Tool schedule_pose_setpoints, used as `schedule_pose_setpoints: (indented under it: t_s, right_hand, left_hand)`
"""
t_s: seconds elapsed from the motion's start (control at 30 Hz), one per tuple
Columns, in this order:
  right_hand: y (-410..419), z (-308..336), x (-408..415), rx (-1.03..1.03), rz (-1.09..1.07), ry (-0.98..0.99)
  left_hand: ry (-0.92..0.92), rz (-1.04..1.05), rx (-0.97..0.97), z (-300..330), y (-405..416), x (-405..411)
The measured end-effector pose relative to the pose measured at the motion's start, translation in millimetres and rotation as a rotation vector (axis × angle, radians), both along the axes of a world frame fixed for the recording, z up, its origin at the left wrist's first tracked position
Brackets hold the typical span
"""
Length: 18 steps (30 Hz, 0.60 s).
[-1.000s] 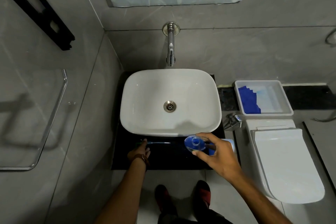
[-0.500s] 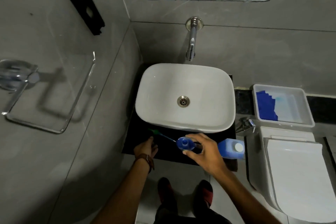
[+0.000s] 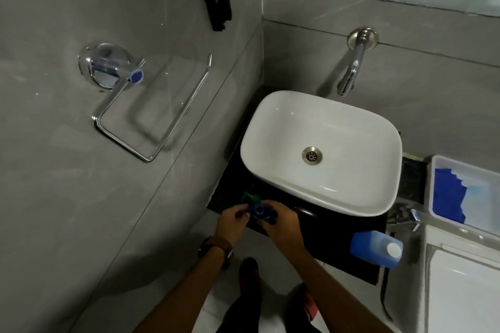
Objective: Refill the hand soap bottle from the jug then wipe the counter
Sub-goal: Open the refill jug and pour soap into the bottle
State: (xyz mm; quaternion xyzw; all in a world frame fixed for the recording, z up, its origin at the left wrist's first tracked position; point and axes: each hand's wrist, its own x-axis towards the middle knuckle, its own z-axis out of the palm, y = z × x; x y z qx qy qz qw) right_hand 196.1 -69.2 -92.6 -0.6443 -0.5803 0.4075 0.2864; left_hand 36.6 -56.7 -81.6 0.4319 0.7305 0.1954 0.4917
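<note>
From the head camera, I am seeing both hands meeting at the front left corner of the black tabletop (image 3: 319,227). The right hand (image 3: 281,224) is closing its grip around a small blue funnel (image 3: 259,209). The left hand (image 3: 232,220) is pinching something dark beside it, a soap bottle I cannot clearly see. The blue jug (image 3: 374,248) is standing at the front right corner.
</note>
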Motion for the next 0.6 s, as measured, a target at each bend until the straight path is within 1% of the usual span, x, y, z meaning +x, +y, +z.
schedule_pose_setpoints:
  t_s: [0.17,0.37,0.6]
  right_hand:
    - [10.1,-2.0,-7.0,0.009,-0.016,0.016]
    - [20.6,-1.5,-7.5,0.019,-0.016,0.013]
    - [19.4,-4.5,-14.1,0.015,-0.041,-0.025]
  left_hand:
    - [-0.038,0.06,0.024,-5.3,4.3,-2.3]
    - [-0.082,0.038,0.062,-4.9,16.8,-2.5]
    - [-0.074,0.003,0.086,-5.2,20.2,-9.4]
